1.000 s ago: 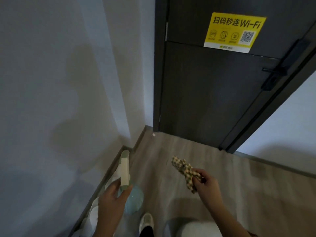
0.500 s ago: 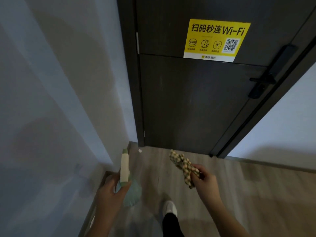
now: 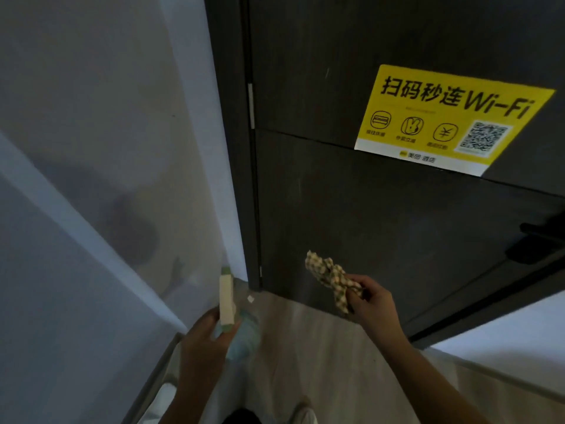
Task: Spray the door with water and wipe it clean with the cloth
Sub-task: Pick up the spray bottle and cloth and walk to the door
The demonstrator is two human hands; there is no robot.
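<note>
While the dark door (image 3: pixel 382 224) stands close ahead, the left hand (image 3: pixel 204 341) grips a spray bottle (image 3: pixel 227 301) low by its hinge side, and the right hand (image 3: pixel 371 301) pinches a checked cloth (image 3: pixel 331 278) just short of its lower panel.

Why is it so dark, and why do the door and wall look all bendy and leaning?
Head view: the light is dim, so the door looks nearly black and only the yellow sticker stands out; the wide-angle lens bends and tilts the straight edges; soft shadows fall on the wall; the spray bottle in the left hand looks slightly blurred.
</note>
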